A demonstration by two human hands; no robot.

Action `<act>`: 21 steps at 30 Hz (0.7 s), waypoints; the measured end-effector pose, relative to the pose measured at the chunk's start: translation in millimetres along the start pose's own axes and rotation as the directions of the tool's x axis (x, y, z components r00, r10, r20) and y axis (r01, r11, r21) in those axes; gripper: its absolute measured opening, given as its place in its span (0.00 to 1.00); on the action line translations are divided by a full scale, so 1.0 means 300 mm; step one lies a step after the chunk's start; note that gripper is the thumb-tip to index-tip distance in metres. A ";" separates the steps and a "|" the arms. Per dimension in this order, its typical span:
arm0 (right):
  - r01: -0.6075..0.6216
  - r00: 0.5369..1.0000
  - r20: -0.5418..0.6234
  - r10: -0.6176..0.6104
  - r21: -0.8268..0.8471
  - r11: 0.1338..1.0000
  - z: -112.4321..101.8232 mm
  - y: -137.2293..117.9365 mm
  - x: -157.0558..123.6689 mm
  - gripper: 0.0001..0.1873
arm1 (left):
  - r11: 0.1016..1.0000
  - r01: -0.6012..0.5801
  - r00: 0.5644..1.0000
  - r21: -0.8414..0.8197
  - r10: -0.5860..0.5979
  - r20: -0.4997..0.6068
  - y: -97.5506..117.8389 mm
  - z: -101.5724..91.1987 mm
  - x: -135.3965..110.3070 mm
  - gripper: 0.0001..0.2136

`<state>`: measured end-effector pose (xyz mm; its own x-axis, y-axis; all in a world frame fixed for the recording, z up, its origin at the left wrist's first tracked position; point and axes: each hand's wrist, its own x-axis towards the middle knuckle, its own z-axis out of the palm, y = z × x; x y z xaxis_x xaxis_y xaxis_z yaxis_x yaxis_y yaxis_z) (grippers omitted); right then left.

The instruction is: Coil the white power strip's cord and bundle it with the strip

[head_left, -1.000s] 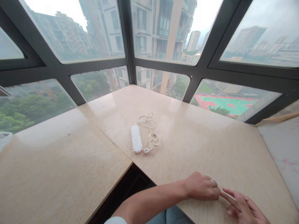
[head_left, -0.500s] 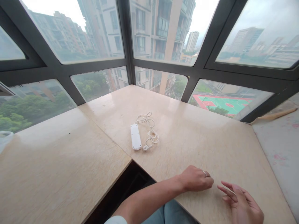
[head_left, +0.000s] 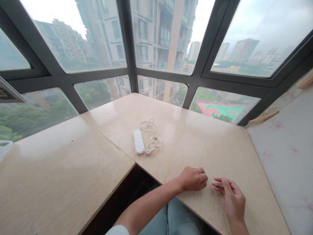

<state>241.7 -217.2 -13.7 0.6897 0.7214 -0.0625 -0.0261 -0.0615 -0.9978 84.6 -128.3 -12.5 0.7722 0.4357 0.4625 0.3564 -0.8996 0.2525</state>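
Observation:
My left hand (head_left: 193,179) rests on the light wooden tabletop (head_left: 215,147) near its front edge, fingers curled under, a ring on one finger, nothing visible in it. My right hand (head_left: 231,195) lies just to its right, palm partly up, fingers loosely bent and apart, holding nothing. The two hands are a short gap apart. Farther back, in the middle of the tabletop, lies a white power strip (head_left: 138,142) with its white cord (head_left: 151,133) bunched in loops beside it and the plug at the near end.
A second wooden tabletop (head_left: 56,169) joins at the left, with a dark gap (head_left: 129,192) between them in front. Dark-framed windows (head_left: 132,71) wrap the far edges. A pale patterned surface (head_left: 286,140) lies at the right. A white object (head_left: 5,147) shows at far left.
The view has shifted, so the hands sit higher and farther left in frame. My right hand has turned, its fingers curling more, and it has drawn slightly away from my left hand.

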 end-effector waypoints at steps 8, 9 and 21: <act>0.036 0.999 0.031 -0.037 0.027 0.999 0.006 0.007 -0.002 0.24 | 0.997 -0.005 0.997 -0.074 0.011 0.075 0.070 -0.045 -0.089 0.08; 0.037 0.999 0.032 -0.038 0.034 0.999 0.008 0.006 -0.003 0.24 | 0.995 -0.004 0.997 -0.100 0.012 0.079 0.078 -0.050 -0.097 0.07; 0.045 0.998 0.029 -0.047 0.081 0.996 0.014 -0.010 -0.007 0.22 | 0.919 0.100 0.989 -0.381 -0.048 0.143 0.131 -0.088 -0.164 0.06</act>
<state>237.2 -215.7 -10.7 0.6691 0.7430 -0.0161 -0.0537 0.0267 -0.9982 46.9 -184.2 -3.0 0.8213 0.4697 0.3239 0.2040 -0.7719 0.6021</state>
